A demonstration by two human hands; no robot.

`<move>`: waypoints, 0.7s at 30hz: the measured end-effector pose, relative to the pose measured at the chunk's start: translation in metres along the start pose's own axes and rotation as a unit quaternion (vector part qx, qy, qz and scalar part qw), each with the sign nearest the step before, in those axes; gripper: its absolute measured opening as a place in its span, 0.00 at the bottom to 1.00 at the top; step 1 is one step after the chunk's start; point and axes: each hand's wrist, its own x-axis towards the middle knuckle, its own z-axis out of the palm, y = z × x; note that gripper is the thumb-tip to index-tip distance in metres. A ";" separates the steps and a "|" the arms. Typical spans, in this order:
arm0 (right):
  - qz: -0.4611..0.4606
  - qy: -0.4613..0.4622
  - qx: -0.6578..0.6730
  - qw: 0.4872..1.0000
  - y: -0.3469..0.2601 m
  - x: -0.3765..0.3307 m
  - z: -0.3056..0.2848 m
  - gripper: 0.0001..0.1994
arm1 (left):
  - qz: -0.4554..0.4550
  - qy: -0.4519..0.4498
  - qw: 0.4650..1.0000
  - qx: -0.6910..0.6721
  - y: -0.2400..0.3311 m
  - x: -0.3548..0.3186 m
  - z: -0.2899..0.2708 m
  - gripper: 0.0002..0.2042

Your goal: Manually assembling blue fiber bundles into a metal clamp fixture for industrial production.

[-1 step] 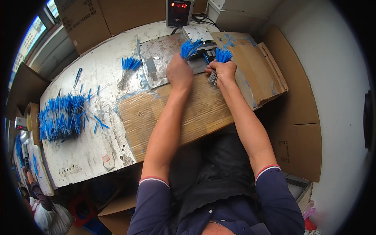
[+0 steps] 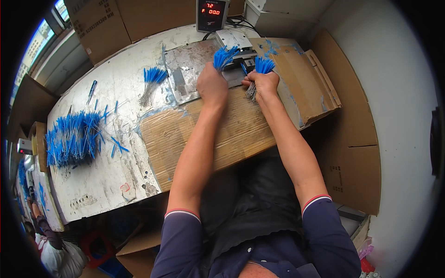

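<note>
My left hand (image 2: 213,86) is closed around a bunch of blue-tipped wires (image 2: 225,56), whose blue ends fan out above the fist. Close by on the right, my right hand (image 2: 266,85) grips a second bunch of blue-tipped wires (image 2: 264,65), with thin grey stems hanging below the fingers. A single blue piece (image 2: 244,69) slants between the hands, at the front of a small metal machine (image 2: 234,41); whether my right fingertips touch it I cannot tell. A smaller loose bunch of the same wires (image 2: 154,76) lies left of my left hand.
A large pile of blue-tipped wires (image 2: 74,136) covers the table's left part, with strays and a blue pen (image 2: 92,91) nearby. A display box (image 2: 212,16) with red digits stands behind the machine. Cardboard (image 2: 296,78) lies at right. A co-worker's arm (image 2: 41,220) shows far left.
The red digits on the display box have changed. Both hands and their bunches stay in nearly the same place.
</note>
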 end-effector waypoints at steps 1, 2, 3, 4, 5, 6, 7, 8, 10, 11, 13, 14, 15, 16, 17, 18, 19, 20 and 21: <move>0.000 0.012 0.003 1.000 0.001 0.000 0.001 0.06 | -0.009 -0.002 1.000 -0.008 0.001 0.000 -0.001 0.04; 0.000 0.023 0.007 1.000 0.001 0.000 0.004 0.07 | -0.009 -0.003 1.000 -0.008 0.000 0.000 0.000 0.04; 0.000 0.023 0.007 1.000 0.001 0.001 0.006 0.07 | -0.008 0.005 1.000 -0.016 -0.001 0.000 0.001 0.06; 0.006 0.031 0.005 1.000 0.000 0.002 0.008 0.08 | -0.007 0.014 1.000 -0.023 -0.002 0.001 0.003 0.08; 0.012 0.038 0.002 0.999 0.000 0.002 0.010 0.08 | -0.008 0.013 1.000 -0.023 -0.004 0.001 0.003 0.08; 0.013 0.039 0.001 0.999 0.000 0.000 0.012 0.08 | 0.005 0.027 0.999 -0.020 -0.005 0.002 0.004 0.08; 0.010 0.047 0.004 0.999 0.000 -0.001 0.013 0.08 | 0.017 0.041 0.999 -0.017 -0.007 0.002 0.005 0.07; 0.006 0.056 0.007 0.998 0.000 -0.001 0.013 0.08 | 0.017 0.040 0.999 -0.018 -0.007 0.002 0.005 0.07; 0.011 0.056 0.012 0.998 0.000 0.000 0.013 0.08 | 0.014 0.026 1.000 -0.004 -0.006 0.001 0.006 0.10; 0.016 0.056 0.017 0.998 0.000 -0.001 0.013 0.08 | 0.014 0.025 1.000 -0.005 -0.006 0.001 0.006 0.10; 0.021 0.058 0.019 0.998 0.000 -0.002 0.014 0.08 | 0.027 0.036 0.999 -0.003 -0.006 0.001 0.005 0.10; 0.026 0.060 0.021 0.998 0.000 -0.002 0.014 0.08 | 0.027 0.036 0.999 -0.004 -0.006 0.001 0.005 0.10; 0.026 0.060 0.021 0.998 -0.001 -0.002 0.015 0.08 | 0.029 0.037 0.999 -0.006 -0.006 0.001 0.004 0.10; 0.031 0.059 0.022 0.998 -0.001 -0.002 0.015 0.08 | 0.032 0.038 0.999 -0.008 -0.006 0.001 0.004 0.11; 0.035 0.058 0.024 0.997 -0.001 -0.002 0.015 0.08 | 0.032 0.039 0.999 -0.009 -0.006 0.001 0.005 0.11; 0.035 0.058 0.024 0.997 -0.001 -0.001 0.015 0.08 | 0.038 0.047 0.998 -0.014 -0.006 0.001 0.005 0.11; 0.038 0.060 0.027 0.997 -0.001 0.000 0.015 0.08 | 0.045 0.055 0.997 -0.019 -0.007 0.001 0.006 0.10; 0.042 0.061 0.029 0.997 -0.001 -0.001 0.016 0.08 | 0.044 0.055 0.997 -0.019 -0.007 0.001 0.006 0.10; 0.043 0.060 0.029 0.997 -0.001 -0.002 0.017 0.08 | 0.047 0.058 0.997 -0.014 -0.008 0.001 0.006 0.10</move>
